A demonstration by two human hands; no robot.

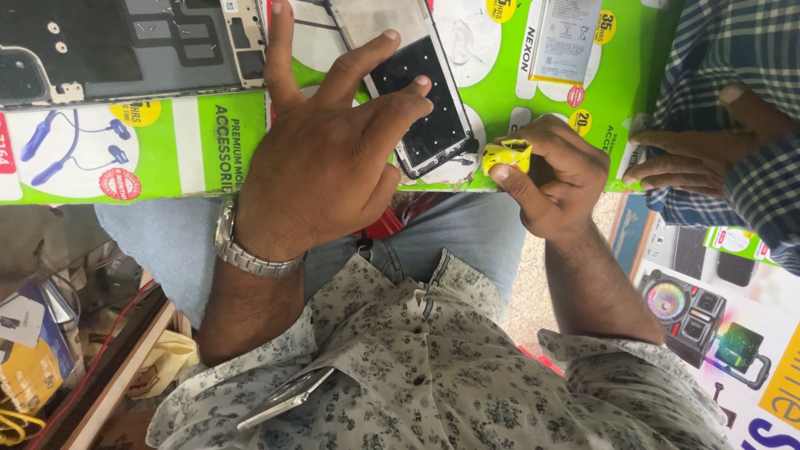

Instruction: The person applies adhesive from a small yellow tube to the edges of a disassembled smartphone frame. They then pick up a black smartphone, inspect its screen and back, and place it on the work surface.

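A phone display panel, dark glass with a pale frame, lies flat on a green printed mat at the near edge of the work surface, tilted slightly off square. The left hand is spread over it, palm down: index and middle fingertips rest on the dark glass, the thumb reaches up past the panel's top left corner. The fingers are splayed wide and press rather than grasp; nothing is enclosed in this hand. A metal link wristwatch sits on the left wrist. Just beside the panel's lower right corner, the right hand pinches a small yellow object between thumb and bent forefingers; the grip is narrow and closed on it. The object's kind cannot be determined; it sits near, possibly touching, the panel's corner. To the upper left on the mat lies an opened phone body, grey inner plate exposed, well apart from the right hand. At the top right lies a flat silver battery. At the far right edge, another person's hand in a blue checked sleeve rests on the mat's rim, apart from the worker's hands. Below the surface are the worker's blue jeans and floral shirt, with a flat shiny item protruding from the shirt pocket.
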